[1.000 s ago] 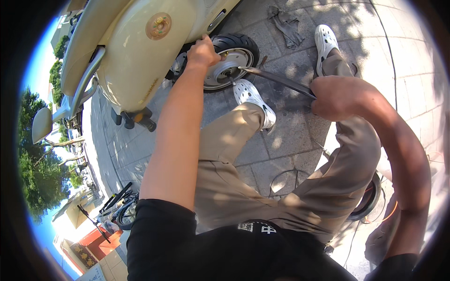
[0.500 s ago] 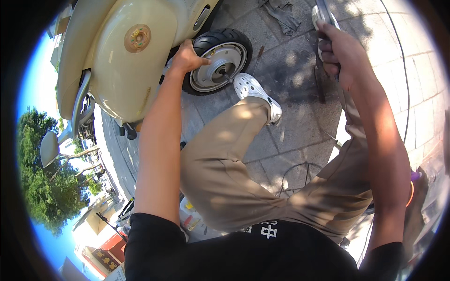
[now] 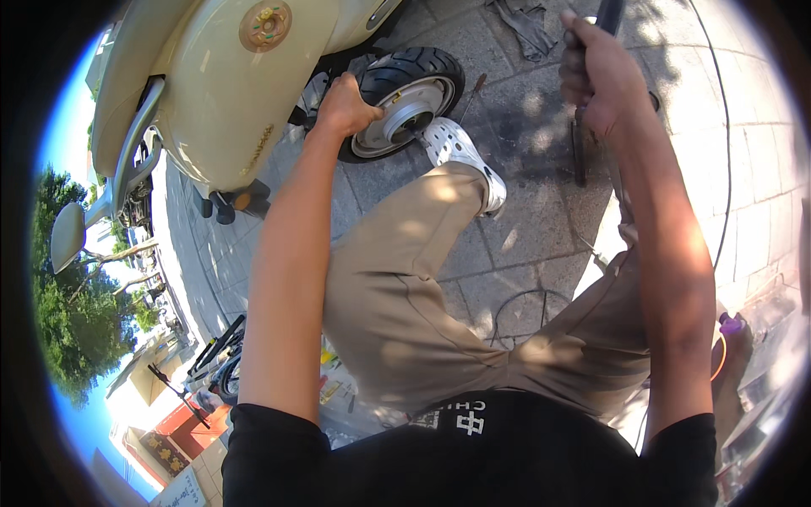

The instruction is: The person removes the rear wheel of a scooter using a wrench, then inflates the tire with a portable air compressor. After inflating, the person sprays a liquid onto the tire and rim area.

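My left hand (image 3: 345,110) is closed on the near side of a scooter wheel (image 3: 403,106), its thumb toward the pale rim and its fingers over the black tyre. The wheel has a silver hub and leans beside the cream scooter (image 3: 215,93). My white clog (image 3: 456,156) is against the wheel's lower right edge. Out to the right, my right hand (image 3: 601,76) is raised with its fingers curled round a long dark bar-shaped tool (image 3: 610,15). The bar runs to the top edge of the view, and its exact kind cannot be made out.
A grey rag (image 3: 525,32) lies on the paving at the top. Near my right hand, a dark metal rod (image 3: 579,152) lies on the ground. A thin black cable (image 3: 728,152) runs down the right side. A scooter mirror (image 3: 68,237) juts out at left.
The wheel has tilted, and my left hand has shifted slightly with it. My right hand has moved slightly up, and the bar in it has changed angle. The view has shifted a little.
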{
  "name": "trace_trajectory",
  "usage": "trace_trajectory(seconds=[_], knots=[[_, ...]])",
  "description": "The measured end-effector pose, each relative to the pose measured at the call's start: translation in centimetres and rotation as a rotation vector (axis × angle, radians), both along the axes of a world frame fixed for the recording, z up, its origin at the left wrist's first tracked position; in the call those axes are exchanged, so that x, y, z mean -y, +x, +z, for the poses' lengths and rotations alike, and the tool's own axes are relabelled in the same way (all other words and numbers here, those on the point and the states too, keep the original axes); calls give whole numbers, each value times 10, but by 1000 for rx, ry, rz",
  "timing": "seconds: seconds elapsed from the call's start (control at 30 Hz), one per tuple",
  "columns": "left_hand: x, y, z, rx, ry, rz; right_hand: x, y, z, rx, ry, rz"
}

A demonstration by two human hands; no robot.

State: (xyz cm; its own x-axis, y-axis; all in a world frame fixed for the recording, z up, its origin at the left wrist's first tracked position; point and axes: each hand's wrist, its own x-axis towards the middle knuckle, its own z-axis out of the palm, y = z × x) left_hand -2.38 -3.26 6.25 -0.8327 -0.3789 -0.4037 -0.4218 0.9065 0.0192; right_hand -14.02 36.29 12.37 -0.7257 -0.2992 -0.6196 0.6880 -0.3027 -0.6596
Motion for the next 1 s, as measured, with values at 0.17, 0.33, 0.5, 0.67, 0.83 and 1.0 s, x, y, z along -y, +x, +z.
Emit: trace_trajectory(seconds=[0.17, 0.33, 0.5, 0.67, 0.83, 1.0], knots=[[-46, -31, 6, 0, -65, -35, 15, -5, -49, -354, 78, -563], [-37, -41, 9, 8, -113, -31, 38, 71, -33, 101, 146, 191], [-33, -47, -2, -1, -73, -9, -43, 22, 20, -6, 15, 210], [-36, -28, 23, -259, 212, -37, -83, 34, -11, 31, -18, -27], [-13, 26, 2, -83, 122, 142, -95, 29, -1, 172, -297, -2], [-36, 22, 8, 31, -28, -29, -83, 32, 10, 50, -197, 96]])
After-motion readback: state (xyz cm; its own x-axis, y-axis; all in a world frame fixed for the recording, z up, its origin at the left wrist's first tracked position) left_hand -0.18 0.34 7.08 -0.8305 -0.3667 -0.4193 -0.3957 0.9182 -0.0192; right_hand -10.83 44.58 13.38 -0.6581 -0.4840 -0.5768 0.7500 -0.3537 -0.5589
